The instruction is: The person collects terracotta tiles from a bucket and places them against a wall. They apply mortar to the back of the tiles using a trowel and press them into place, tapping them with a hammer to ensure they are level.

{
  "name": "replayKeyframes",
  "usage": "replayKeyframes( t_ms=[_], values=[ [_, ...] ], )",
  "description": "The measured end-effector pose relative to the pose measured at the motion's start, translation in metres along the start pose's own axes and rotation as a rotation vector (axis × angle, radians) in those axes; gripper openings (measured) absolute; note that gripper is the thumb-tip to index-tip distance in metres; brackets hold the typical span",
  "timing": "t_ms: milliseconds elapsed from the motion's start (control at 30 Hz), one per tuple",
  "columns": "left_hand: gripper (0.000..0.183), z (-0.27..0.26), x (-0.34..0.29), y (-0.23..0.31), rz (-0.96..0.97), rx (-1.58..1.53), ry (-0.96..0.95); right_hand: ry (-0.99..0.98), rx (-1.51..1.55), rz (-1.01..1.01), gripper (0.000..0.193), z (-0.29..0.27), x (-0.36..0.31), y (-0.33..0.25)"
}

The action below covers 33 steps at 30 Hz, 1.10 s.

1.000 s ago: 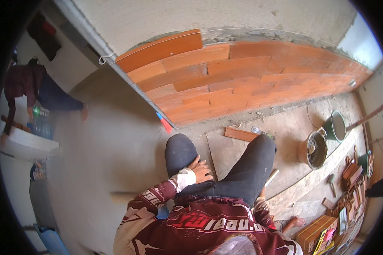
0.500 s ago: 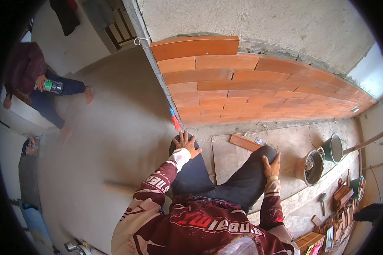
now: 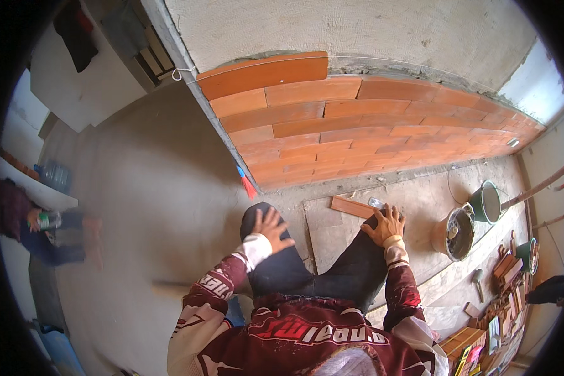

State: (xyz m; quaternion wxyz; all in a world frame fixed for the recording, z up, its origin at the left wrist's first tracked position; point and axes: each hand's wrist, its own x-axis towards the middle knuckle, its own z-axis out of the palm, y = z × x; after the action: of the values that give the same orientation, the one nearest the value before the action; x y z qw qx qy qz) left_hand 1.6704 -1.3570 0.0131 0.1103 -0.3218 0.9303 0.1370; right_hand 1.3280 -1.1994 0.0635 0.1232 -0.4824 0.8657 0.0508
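Observation:
I sit with my knees apart in dark trousers. My left hand (image 3: 271, 230) rests on the left knee, palm down with its fingers spread, and holds nothing. On the right knee lies my right hand (image 3: 385, 227), also empty with fingers apart. Just beyond the right knee, a loose orange brick tile (image 3: 351, 207) lies on the floor board, beside a small clear plastic item (image 3: 376, 202). Ahead of me rises a wall faced with orange brick tiles (image 3: 357, 109). A thin string runs across its top row, tied at the left edge.
A mortar-smeared bucket (image 3: 446, 237) and a green bucket (image 3: 486, 205) stand at right. Behind them are a trowel (image 3: 478, 283) and piled tiles (image 3: 501, 313). A red-and-blue brush (image 3: 245, 183) is at the wall's corner. At far left sits a co-worker (image 3: 50, 235) holding a green-labelled bottle.
My right hand has turned from the outer side of the knee to lie on top. My left hand has shifted slightly down. The view has swung, bringing a large water bottle in at left.

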Motion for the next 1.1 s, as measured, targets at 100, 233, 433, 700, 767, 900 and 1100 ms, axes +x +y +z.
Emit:
replayKeyframes(
  t_ms=[100, 233, 433, 700, 767, 900, 1100],
  values=[
    [0.072, -0.001, 0.018, -0.032, -0.316, -0.237, 0.048, 0.030, 0.046, -0.025, 0.074, 0.004, 0.004, 0.003],
    [0.076, 0.003, 0.034, -0.047, -0.511, -0.370, 0.029, 0.054, 0.149, -0.083, 0.067, 0.003, 0.010, 0.002],
    [0.082, 0.030, 0.036, -0.067, -0.663, -0.552, 0.160, 0.014, 0.444, 0.568, 0.058, 0.037, 0.085, 0.078],
    [0.092, 0.024, 0.023, -0.067, -0.840, -0.894, 0.282, 0.328, 0.958, 0.074, 0.063, 0.124, 0.092, 0.149],
    [0.091, 0.028, 0.003, -0.074, -0.918, -0.844, 0.276, 0.337, 0.898, 0.244, 0.058, 0.093, 0.070, 0.089],
    [0.083, 0.050, 0.017, -0.082, -0.870, -0.730, 0.324, 0.712, 0.557, 0.229, 0.046, 0.060, 0.052, 0.081],
    [0.068, 0.074, 0.013, -0.089, -0.808, -0.613, 0.436, 0.812, 0.833, 0.297, 0.030, 0.026, 0.066, 0.033]
  ],
)
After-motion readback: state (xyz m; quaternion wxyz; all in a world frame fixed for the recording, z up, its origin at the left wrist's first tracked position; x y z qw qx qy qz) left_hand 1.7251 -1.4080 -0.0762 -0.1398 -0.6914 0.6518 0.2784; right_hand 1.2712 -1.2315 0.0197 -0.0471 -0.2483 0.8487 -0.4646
